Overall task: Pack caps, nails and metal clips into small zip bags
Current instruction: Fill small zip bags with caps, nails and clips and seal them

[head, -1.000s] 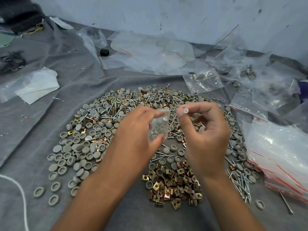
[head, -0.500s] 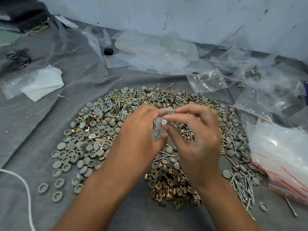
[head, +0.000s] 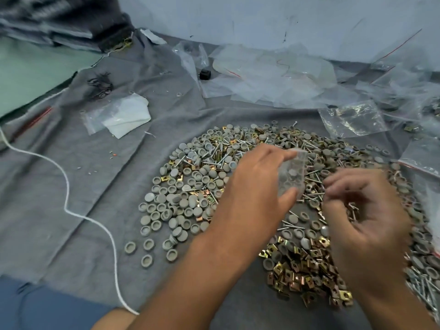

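Spreading across the wrinkled grey cloth point(head: 100, 210) is the heap of grey round plastic caps point(head: 181, 201), silver nails and brass metal clips point(head: 307, 267). I am pinching the small clear zip bag point(head: 291, 175) upright in my left hand point(head: 257, 186), presumably for loading; my right hand point(head: 364, 215) is blurring, fingers curling, contents unreadable.
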Motion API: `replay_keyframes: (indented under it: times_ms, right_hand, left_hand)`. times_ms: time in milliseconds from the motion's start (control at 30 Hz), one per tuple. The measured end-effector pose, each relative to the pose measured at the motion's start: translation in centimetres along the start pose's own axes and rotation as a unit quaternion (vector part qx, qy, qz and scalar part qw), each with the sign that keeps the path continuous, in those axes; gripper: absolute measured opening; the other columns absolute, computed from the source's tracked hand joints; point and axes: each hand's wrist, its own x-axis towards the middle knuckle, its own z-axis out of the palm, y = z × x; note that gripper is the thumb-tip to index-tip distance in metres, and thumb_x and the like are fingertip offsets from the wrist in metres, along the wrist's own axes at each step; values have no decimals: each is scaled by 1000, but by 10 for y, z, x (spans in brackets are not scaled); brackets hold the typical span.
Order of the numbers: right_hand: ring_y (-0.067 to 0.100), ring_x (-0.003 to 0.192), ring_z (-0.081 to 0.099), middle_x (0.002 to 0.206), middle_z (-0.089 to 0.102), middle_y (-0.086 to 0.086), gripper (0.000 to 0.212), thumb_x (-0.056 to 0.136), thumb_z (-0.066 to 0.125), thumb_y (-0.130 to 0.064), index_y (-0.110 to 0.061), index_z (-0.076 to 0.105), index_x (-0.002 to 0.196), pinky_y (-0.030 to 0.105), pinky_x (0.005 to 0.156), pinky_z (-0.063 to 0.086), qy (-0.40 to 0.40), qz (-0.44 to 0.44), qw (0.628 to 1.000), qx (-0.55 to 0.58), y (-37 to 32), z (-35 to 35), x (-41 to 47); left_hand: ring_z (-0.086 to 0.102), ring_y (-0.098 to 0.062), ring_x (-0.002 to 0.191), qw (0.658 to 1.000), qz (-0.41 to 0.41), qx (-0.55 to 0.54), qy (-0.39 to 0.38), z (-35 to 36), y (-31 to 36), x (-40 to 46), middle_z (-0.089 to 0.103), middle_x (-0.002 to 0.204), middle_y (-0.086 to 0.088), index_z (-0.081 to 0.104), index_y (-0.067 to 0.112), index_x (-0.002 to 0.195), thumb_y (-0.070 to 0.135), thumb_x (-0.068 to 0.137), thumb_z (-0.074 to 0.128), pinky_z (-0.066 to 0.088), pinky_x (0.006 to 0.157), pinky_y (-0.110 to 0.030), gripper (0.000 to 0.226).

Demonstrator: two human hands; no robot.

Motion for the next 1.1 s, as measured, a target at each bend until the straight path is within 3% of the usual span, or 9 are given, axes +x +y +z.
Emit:
replay_keyframes:
  times_ms: [100,200,367,500,600,700,867,967,1100]
  right_hand:
    - [6,79,57,88,59,-14,10,84,55,-18,-24,60,89,23,67,44,-147,12,989,-3,-8,13,-10]
    - [2,95,58,100,61,-20,15,90,62,-24,-29,68,103,22,84,47,-312,-7,949,-41,-16,38,-21]
    - [11,112,51,119,57,-15,31,93,64,-40,-31,66,122,33,96,48,-367,-59,917,-144,-26,68,-30]
    - [10,119,44,127,51,-17,47,88,63,-59,-40,60,131,33,100,39,-439,-98,877,-170,-32,75,-30]
    - [12,113,49,122,54,-15,35,89,66,-53,-38,67,121,33,94,42,-446,-111,869,-183,-38,77,-32]
    - [16,108,54,116,52,-10,23,92,68,-42,-32,67,112,33,91,44,-459,-84,869,-161,-40,74,-35]
    - [18,91,59,115,37,-10,17,95,66,-35,-34,50,102,40,77,54,-488,-26,860,-150,-43,67,-37]
    - [16,88,61,117,33,-16,22,95,67,-33,-34,46,97,41,74,55,-491,-6,860,-139,-44,63,-38]
    - [17,94,60,116,34,-18,32,93,69,-33,-38,42,109,40,78,54,-484,13,866,-123,-45,62,-40]
  left_hand:
    - [51,3,97,997,-8,-26,67,-13,-5,4,57,119,14,59,25,133,26,82,79,42,87,-5,55]
    - [50,3,89,986,-22,-41,163,-35,-17,12,60,119,7,61,18,131,20,81,80,42,81,-4,53]
    - [56,-1,89,966,-63,-43,248,-77,-45,17,59,123,7,60,22,133,23,82,80,48,73,-12,55]
    - [53,2,83,982,-67,43,172,-87,-59,11,55,113,13,62,23,130,22,80,82,43,74,-5,54]
    - [43,2,77,991,-51,113,45,-75,-60,4,50,110,16,61,24,130,21,78,83,31,81,1,56]
    - [41,0,91,992,-16,114,-41,-62,-58,-3,60,119,7,65,21,127,17,78,82,29,85,-10,52]
    - [44,-5,93,994,12,102,-41,-57,-59,-8,61,121,5,66,20,126,19,79,80,46,90,-27,49]
    - [43,-3,91,994,16,99,-35,-59,-61,-9,61,121,6,66,21,125,18,76,83,40,86,-21,52]
    - [41,3,86,995,13,92,-35,-61,-64,-11,60,120,10,66,22,125,20,75,84,30,84,-2,53]
